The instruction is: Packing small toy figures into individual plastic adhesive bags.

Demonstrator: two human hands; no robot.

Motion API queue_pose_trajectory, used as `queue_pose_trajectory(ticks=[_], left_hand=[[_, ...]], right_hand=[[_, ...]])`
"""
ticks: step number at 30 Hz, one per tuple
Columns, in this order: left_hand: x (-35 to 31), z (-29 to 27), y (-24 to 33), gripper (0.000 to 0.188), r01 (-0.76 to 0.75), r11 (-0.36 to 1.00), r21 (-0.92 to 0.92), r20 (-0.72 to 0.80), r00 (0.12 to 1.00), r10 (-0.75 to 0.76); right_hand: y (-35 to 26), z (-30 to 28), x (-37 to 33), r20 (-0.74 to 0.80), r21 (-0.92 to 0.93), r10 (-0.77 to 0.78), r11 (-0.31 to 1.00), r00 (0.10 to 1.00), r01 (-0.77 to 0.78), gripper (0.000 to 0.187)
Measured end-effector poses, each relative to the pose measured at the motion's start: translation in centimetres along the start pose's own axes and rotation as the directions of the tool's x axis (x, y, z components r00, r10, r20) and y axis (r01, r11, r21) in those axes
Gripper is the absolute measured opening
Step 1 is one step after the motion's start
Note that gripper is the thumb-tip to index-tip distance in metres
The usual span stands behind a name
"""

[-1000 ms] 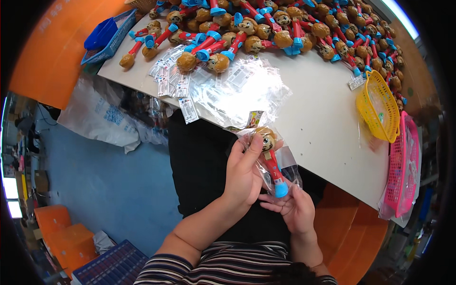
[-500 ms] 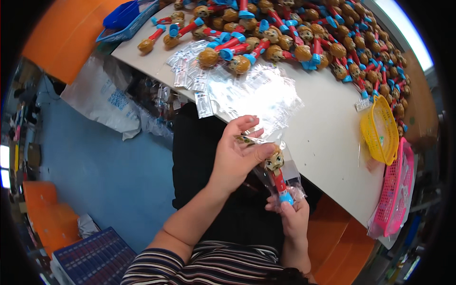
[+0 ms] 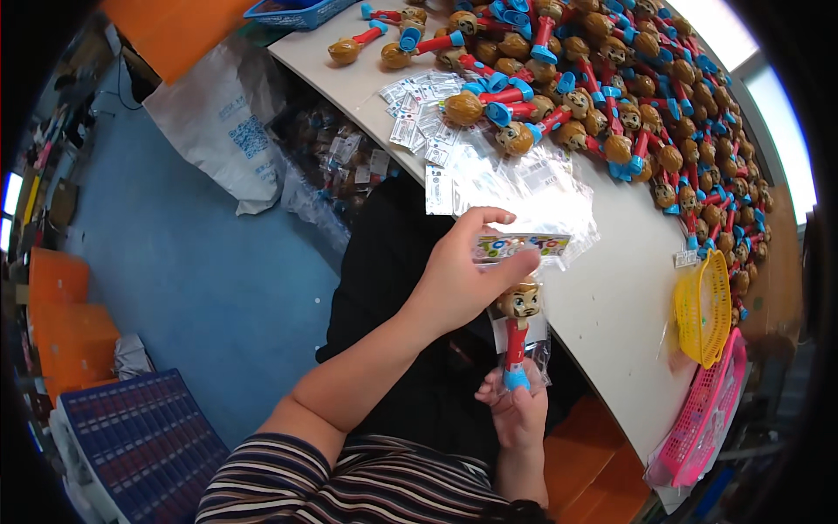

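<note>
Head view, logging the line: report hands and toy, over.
Left hand pinching printed card header atop clear plastic bag. Right hand gripping bagged red-bodied, blue-based figure toy from below. Nothing between hands.

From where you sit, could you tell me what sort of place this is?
Probably a toy packing workshop: a heap of identical toys covers the table, clear bags lie beside them, and both hands are bagging one.

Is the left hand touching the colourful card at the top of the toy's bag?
Touching: the head view shows the left hand pinching the card above the bagged toy.
</note>
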State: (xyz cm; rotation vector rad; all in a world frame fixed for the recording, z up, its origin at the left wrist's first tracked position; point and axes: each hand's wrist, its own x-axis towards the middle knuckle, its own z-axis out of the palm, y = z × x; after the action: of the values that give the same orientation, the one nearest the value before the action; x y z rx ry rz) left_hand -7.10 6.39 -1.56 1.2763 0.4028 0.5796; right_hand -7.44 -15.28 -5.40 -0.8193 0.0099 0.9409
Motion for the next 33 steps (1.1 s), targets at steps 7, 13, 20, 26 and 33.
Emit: queue_pose_trajectory(ticks=[7,13,20,26,33], left_hand=[[-3.2,-4.5,-0.5,0.061,0.367,0.873,-0.321,0.296,0.915,-0.275],[-2.7,-15.5,-1.8,0.037,0.109,0.922,-0.373,-0.192,0.962,-0.192],[13.0,-26.3,-7.3,0.023,0.112,0.909,-0.4,-0.315,0.915,-0.251],[22.1,-23.0,-9.9,0.025,-0.114,0.881,-0.458,-0.674,0.691,-0.261],[13.6,-12.8,1.8,0.018,-0.449,0.844,0.291,-0.469,0.702,0.536]], right_hand=[[2.1,2.0,1.7,0.043,-0.083,0.103,0.992,0.994,-0.099,0.054],[1.9,3.2,2.8,0.108,-0.629,0.326,0.754,0.939,-0.19,0.052],[1.4,0.9,4.2,-0.036,-0.609,0.222,0.768,0.974,-0.197,0.033],[1.0,3.0,4.7,-0.081,-0.631,0.219,0.744,0.972,-0.22,0.029],[-0.1,1.4,4.1,-0.113,-0.604,0.22,0.759,0.969,-0.243,0.03]])
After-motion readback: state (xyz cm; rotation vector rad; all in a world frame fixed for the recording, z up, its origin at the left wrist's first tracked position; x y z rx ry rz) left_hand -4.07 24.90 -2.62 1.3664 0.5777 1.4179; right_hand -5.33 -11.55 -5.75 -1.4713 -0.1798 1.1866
